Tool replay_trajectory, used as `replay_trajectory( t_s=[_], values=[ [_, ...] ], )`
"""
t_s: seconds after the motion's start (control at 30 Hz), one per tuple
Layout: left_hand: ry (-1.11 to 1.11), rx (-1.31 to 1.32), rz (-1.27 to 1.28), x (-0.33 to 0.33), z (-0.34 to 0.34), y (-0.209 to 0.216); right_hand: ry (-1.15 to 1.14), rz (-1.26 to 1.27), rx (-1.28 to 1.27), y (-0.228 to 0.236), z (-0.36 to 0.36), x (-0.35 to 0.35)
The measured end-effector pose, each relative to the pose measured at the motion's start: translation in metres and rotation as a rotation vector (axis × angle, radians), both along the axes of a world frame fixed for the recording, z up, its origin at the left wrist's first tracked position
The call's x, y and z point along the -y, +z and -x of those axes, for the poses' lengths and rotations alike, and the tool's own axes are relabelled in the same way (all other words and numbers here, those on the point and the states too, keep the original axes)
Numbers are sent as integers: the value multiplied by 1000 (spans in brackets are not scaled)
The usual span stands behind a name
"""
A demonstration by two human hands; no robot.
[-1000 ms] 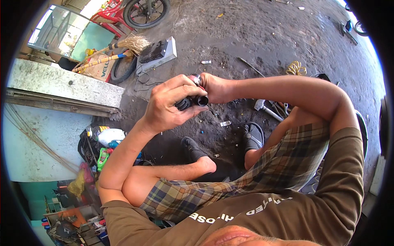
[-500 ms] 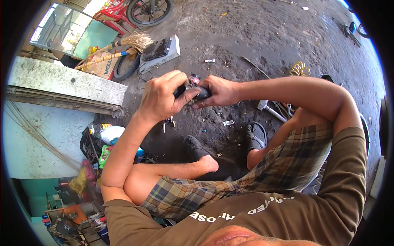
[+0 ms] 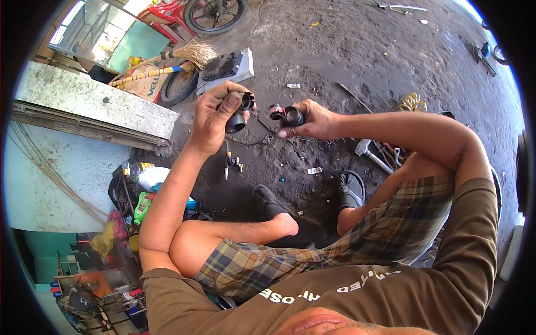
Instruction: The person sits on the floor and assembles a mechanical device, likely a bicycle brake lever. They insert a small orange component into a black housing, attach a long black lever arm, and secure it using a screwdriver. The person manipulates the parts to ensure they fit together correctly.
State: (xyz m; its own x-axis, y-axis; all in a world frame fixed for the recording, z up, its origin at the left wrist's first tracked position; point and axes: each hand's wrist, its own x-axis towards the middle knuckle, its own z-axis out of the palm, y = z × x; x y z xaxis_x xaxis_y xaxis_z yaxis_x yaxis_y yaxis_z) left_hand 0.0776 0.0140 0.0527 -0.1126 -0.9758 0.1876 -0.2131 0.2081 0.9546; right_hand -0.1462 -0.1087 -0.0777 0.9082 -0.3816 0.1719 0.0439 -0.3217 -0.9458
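Note:
My left hand (image 3: 215, 117) is raised over the oily floor and grips a black tubular part (image 3: 239, 114) with an open round end. My right hand (image 3: 310, 118) holds a second short black cylindrical part (image 3: 286, 115) with a reddish end, a little to the right of the first. The two parts are apart, with a small gap between them. Both my forearms reach forward from a squat, my knees and black sandals below them.
Small screwdrivers and bits (image 3: 230, 163) lie on the dark floor under my left hand. A hammer and tools (image 3: 373, 153) lie to the right. A grey box (image 3: 224, 68), a broom (image 3: 173, 58), a tyre (image 3: 215, 14) and bottles (image 3: 149, 181) stand at the left.
The two hands were pressed together on one black assembly. They have now moved apart, each holding a separate black piece, and the left hand has risen slightly.

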Motion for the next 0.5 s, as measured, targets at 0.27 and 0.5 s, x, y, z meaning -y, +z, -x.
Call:
replay_trajectory(
  t_s=[0.27, 0.5],
  values=[
    [-137, -130, -168, -5, -1, -14, 88, 101, 207, 12, -7, -3],
    [-136, -226, -208, -6, 5, -9, 73, 112, 235, 13, -8, -3]
  ],
)
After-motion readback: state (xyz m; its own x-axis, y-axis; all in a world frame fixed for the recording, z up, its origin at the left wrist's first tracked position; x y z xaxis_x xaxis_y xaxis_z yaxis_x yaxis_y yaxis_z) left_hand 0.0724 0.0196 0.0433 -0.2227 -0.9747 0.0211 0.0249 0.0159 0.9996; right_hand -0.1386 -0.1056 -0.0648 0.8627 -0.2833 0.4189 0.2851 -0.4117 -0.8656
